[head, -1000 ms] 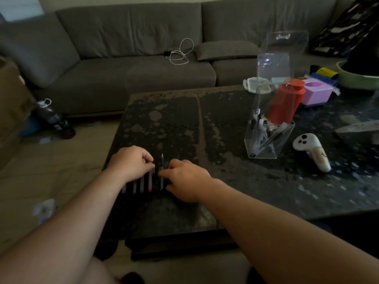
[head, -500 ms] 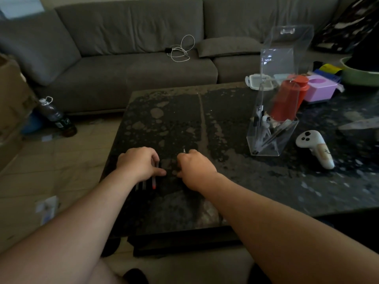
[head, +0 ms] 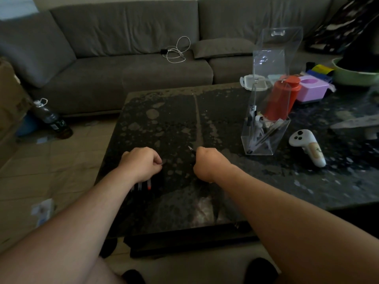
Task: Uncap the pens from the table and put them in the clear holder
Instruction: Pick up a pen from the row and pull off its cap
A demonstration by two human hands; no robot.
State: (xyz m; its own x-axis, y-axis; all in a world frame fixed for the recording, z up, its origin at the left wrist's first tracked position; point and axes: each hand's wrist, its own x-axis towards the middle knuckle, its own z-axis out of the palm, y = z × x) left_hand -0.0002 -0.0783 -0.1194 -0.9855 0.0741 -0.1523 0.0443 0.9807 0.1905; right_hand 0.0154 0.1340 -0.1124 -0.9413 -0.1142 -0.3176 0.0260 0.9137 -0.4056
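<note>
My right hand [head: 207, 163] grips an uncapped pen [head: 190, 148] in a fist, and only the pen's silver tip shows past my knuckles. My left hand [head: 141, 162] is curled on the dark table [head: 184, 119], pinching a small dark pen cap [head: 161, 164] at its fingertips. Beneath that hand lie a few capped pens [head: 148, 184], with just their near ends showing, one of them red. The clear holder [head: 264, 140] stands upright to the right of my right hand with several pens leaning inside it.
A white game controller [head: 307, 146] lies right of the holder. Behind the holder stand a red bottle [head: 283, 99], a pink box [head: 311, 90] and a lidded container [head: 249, 83]. A grey sofa runs along the far side. A bottle [head: 51, 119] stands on the floor at left.
My hands have drawn apart. The right hand pulled the pen away to the right, out of its cap. The left hand stayed over the row of pens with the cap.
</note>
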